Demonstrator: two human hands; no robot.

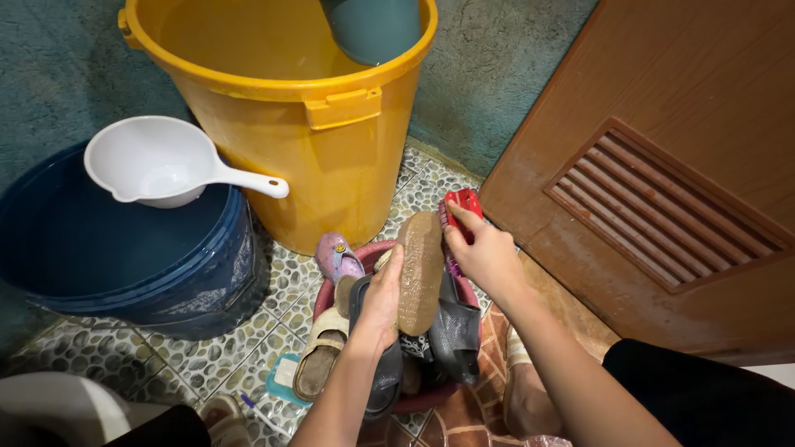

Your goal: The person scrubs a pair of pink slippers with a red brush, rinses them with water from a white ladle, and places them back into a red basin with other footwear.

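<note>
My left hand point(379, 305) grips a tan sandal point(419, 269) sole-up over a red basin point(364, 250) full of footwear. My right hand point(484, 255) holds a red scrub brush point(460, 205) against the sandal's upper right edge. In the basin lie a purple child's shoe point(335, 255), a beige sandal point(319, 354) and black slippers point(454, 331).
A tall yellow bucket point(286, 108) stands behind the basin with a teal dipper point(373, 29) inside. A dark blue tub point(108, 248) at left carries a white ladle point(153, 161). A brown louvred door point(654, 199) is at right. The floor is pebble-patterned tile point(215, 356).
</note>
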